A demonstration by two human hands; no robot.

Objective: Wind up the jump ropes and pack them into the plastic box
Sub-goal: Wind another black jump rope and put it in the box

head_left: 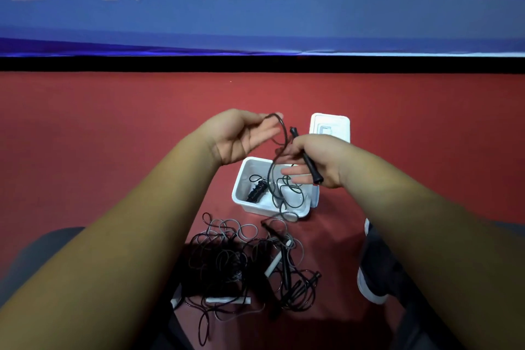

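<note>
We see the right hand clenched around a slim black handle, a ribbed, slightly tapered rod that sticks out above and below the fist. From its top end a thin, glossy black cord arcs over to the left hand, which is released, palm up with its fingers nearly straight and the cord hooked over them. Motion blur hides any finer contact.

The cord drops in loose coils into the plastic box, a white, smooth-walled rectangular tub with rounded corners, standing on the red floor below the hands. Inside it lies a tightly wound black bundle. The matching white lid rests just beyond the box. Nearer to us, a tangled heap of ropes, black and grey cords with white and black handles, sprawls on the floor.
</note>
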